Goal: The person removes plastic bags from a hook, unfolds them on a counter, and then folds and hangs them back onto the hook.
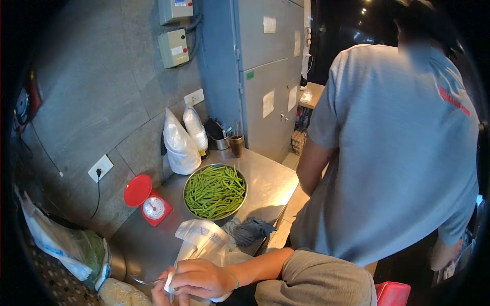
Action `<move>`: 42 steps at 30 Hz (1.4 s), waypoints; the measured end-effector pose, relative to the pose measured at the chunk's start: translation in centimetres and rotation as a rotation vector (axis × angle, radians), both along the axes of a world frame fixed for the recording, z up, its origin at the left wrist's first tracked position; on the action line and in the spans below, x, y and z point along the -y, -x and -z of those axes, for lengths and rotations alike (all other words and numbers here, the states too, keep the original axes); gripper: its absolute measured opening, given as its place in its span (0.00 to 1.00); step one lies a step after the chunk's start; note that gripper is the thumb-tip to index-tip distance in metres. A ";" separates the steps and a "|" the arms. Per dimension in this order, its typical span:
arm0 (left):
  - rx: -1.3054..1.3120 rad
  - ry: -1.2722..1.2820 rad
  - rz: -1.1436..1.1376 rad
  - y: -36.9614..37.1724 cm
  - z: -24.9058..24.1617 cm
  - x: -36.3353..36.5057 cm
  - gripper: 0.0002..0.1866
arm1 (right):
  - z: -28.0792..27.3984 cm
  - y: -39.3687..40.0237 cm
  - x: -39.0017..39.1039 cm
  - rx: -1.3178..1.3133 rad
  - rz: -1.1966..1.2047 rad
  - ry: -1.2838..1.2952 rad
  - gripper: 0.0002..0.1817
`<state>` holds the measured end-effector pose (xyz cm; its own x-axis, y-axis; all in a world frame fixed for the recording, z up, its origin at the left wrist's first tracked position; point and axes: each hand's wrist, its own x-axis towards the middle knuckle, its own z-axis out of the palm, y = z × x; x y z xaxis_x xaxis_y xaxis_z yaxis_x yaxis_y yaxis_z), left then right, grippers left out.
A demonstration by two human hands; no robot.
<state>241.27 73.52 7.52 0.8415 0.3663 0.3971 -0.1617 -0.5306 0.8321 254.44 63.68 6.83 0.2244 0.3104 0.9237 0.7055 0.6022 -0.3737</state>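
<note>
My right hand (203, 278) is closed, its fingertips pinching a narrow white strip (169, 280) at the bottom edge of the view. Just beside it, my left hand (160, 292) shows only bent fingers, closed near the same strip; the rest is cut off. A thin shiny metal utensil (145, 280) sticks out to the left of the fingers, its kind not clear. Behind my right hand lies a crumpled white sheet (204, 237) with faint blue print, cloth or plastic. A dark grey-blue rag (251, 230) lies next to it.
On the steel table (263, 176) stand a bowl of green beans (214, 191), a red kitchen scale (153, 206), white bags (179, 148) and a metal cup (236, 145). Plastic bags (66, 245) are at left. A person in a grey shirt (393, 148) stands close at right, before grey lockers (265, 81).
</note>
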 end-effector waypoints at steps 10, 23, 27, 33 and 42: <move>0.039 0.015 0.024 0.1 1.1 -0.6 0.20 | -0.1 0.4 0.6 0.038 0.036 0.030 0.13; 0.023 -0.044 0.021 0.3 0.7 0.3 0.20 | 0.2 0.8 1.4 0.064 0.060 0.028 0.12; 0.044 -0.045 0.016 0.3 0.7 0.5 0.21 | -0.2 1.2 1.5 0.037 0.058 0.019 0.10; 0.091 0.008 0.023 0.4 0.4 1.2 0.21 | -0.2 1.5 1.6 0.025 0.034 0.014 0.11; 0.091 0.052 0.025 0.9 0.7 1.4 0.20 | 0.1 1.8 2.1 0.040 0.017 0.081 0.11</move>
